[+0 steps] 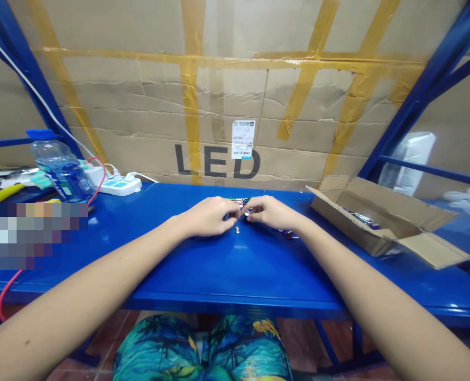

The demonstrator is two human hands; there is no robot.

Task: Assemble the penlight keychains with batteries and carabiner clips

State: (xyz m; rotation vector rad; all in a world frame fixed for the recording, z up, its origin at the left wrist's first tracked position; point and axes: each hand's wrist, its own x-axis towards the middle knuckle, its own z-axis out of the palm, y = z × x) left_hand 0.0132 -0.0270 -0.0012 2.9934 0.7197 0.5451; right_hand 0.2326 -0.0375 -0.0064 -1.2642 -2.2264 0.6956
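Observation:
Both hands meet at the middle of the blue metal table (pixel 203 270). My left hand (pixel 209 216) is curled, its fingertips pinched around a small part I cannot make out. My right hand (pixel 270 212) is also curled and pinches a small silvery part (pixel 247 213) facing the left fingertips. A tiny round metal piece (pixel 237 229) lies on the table just under the hands. Behind the fingers lies a small bundle of red and green wired parts (pixel 238 200). More small dark and red parts (pixel 288 233) rest by my right wrist.
An open cardboard box (pixel 381 225) with parts inside sits on the right. At the left stand a water bottle (pixel 62 169), a white power strip (pixel 119 184) and a red cable (pixel 8 290). A taped cardboard wall marked LED (pixel 219 161) closes the back, between blue rack posts.

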